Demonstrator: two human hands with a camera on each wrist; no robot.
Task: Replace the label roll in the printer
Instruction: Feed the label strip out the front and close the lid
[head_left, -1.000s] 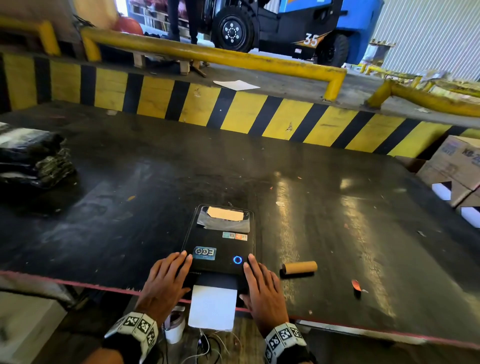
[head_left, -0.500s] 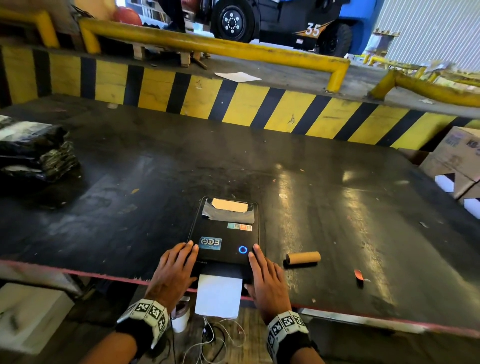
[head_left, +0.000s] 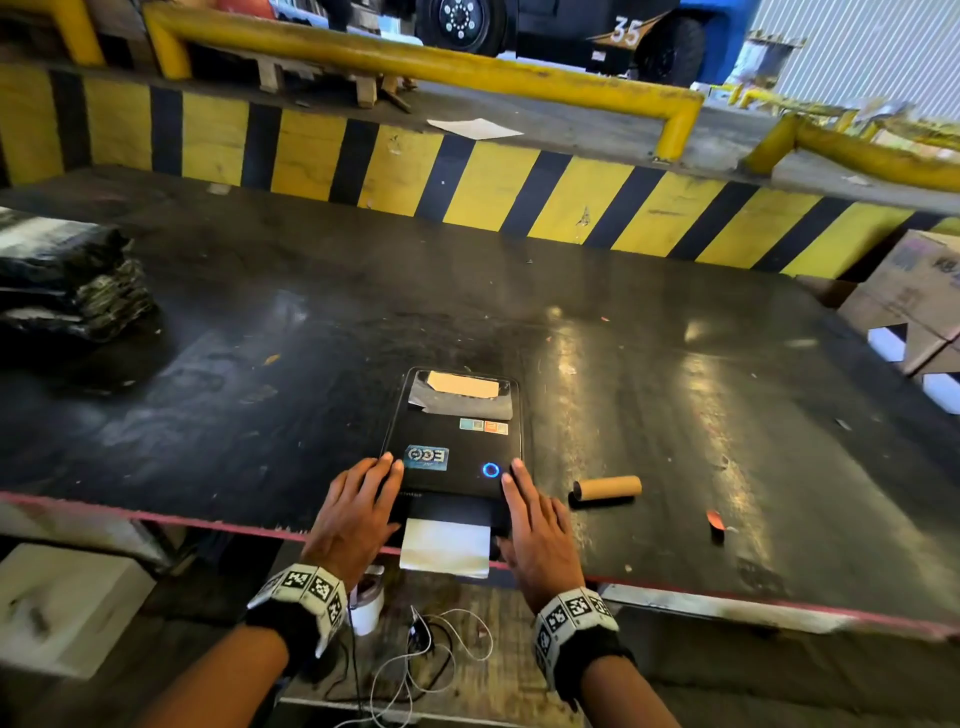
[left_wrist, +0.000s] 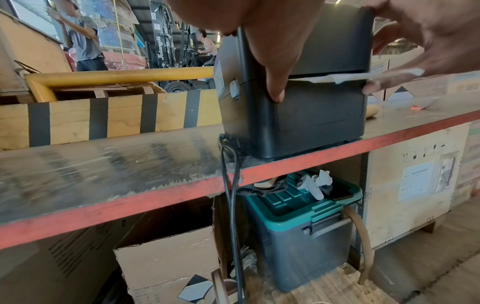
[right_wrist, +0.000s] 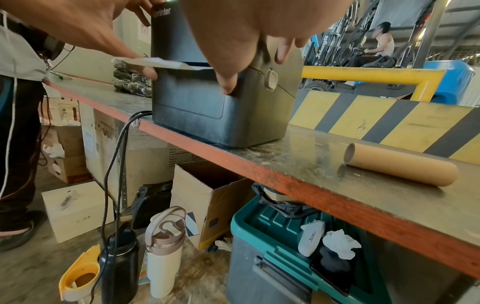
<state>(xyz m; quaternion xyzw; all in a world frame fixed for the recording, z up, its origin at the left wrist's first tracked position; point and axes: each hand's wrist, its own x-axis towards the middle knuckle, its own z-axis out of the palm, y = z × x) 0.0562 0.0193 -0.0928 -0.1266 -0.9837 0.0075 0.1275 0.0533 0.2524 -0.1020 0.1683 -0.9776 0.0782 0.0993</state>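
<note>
The black label printer (head_left: 457, 441) stands at the table's near edge with its lid down and a blue ring lit. A white label strip (head_left: 445, 545) sticks out of its front slot. My left hand (head_left: 358, 499) lies flat on the lid's left front corner, fingers straight. In the left wrist view its thumb (left_wrist: 275, 82) hangs down the printer (left_wrist: 311, 115) front. My right hand (head_left: 530, 519) lies flat on the right front corner. An empty cardboard core (head_left: 607, 488) lies on the table to the right, also in the right wrist view as core (right_wrist: 400, 166).
A black wrapped bundle (head_left: 67, 291) sits far left and cardboard boxes (head_left: 914, 296) far right. A yellow-black barrier (head_left: 467, 182) closes the back. A red scrap (head_left: 716, 522) lies near the edge. Under the table are a green-lidded bin (left_wrist: 303, 211), bottles (right_wrist: 166, 246) and the printer cable (left_wrist: 231, 185).
Both hands stay flat on the printer's front corners. Only my head view has shifted slightly.
</note>
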